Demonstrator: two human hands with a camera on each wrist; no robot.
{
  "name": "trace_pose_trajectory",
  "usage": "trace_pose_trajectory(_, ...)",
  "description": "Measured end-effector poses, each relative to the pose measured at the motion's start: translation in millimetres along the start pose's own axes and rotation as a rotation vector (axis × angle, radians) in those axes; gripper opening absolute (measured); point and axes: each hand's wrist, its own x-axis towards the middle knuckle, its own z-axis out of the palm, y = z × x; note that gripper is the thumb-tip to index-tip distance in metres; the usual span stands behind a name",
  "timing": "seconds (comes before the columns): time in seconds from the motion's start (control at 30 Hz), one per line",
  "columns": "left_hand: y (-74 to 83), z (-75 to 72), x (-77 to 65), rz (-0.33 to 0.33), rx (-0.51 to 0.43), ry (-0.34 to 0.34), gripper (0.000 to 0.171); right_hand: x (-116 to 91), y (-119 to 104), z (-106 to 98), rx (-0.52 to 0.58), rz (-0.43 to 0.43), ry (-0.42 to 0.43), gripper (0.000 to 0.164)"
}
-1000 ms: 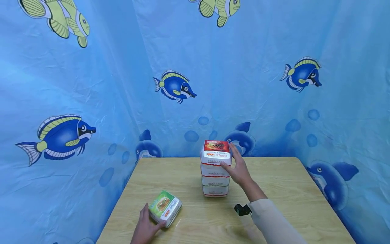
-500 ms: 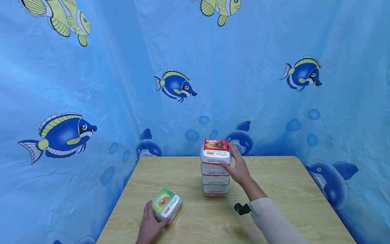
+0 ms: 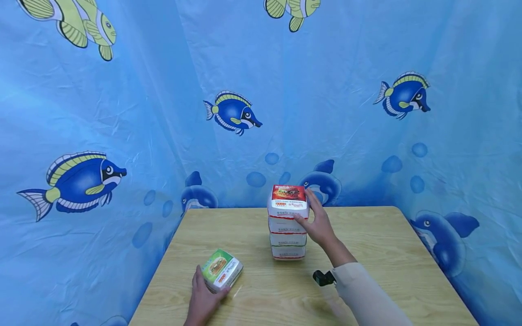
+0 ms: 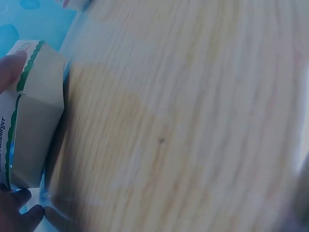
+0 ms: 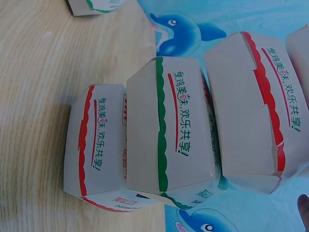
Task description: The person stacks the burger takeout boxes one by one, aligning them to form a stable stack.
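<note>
A stack of white burger boxes (image 3: 287, 240) stands mid-table, its top box (image 3: 287, 201) printed red. My right hand (image 3: 320, 225) grips that top box from its right side, thumb on the front face and fingers behind. The right wrist view shows the stack sideways: a red-trimmed box (image 5: 104, 145), a green-trimmed box (image 5: 169, 130) and another red-trimmed box (image 5: 246, 116), with one fingertip (image 5: 303, 208) at the corner. Near the front left edge my left hand (image 3: 203, 299) holds a green-topped box (image 3: 221, 270), tilted. In the left wrist view this box (image 4: 34, 116) sits between my fingers (image 4: 9, 67).
The wooden table (image 3: 387, 253) is walled by a blue curtain printed with fish (image 3: 232, 111) at the back and both sides. A black wrist camera (image 3: 324, 277) sits on my right sleeve. Bare wood (image 4: 193, 121) lies right of the green box.
My left hand has slid further round the green-topped box and tipped it up a little. The right hand stays on the stack's top box.
</note>
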Motion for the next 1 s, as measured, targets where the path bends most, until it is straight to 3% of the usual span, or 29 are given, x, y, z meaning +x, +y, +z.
trace_pose_trajectory(0.3,-0.1,-4.4,4.1,0.005,-0.145,0.006,0.136,-1,1,0,0.004,0.042,-0.021,0.083)
trace_pose_trajectory(0.5,8.9,-13.1,11.9,0.006,-0.22,-0.007,0.137,-1,2,0,0.006,0.026,-0.018,0.082)
trace_pose_trajectory(0.73,29.1,-28.4,31.2,-0.028,-0.413,-0.084,0.133,-5,4,0,0.018,0.033,-0.023,0.083)
trace_pose_trajectory(0.83,41.5,-31.0,40.5,0.001,-0.504,-0.092,0.129,-5,4,-1,0.021,0.039,-0.027,0.083)
trace_pose_trajectory(1.0,65.7,-35.0,58.3,0.075,-0.549,-0.102,0.124,-5,3,-2,0.006,0.051,-0.023,0.084)
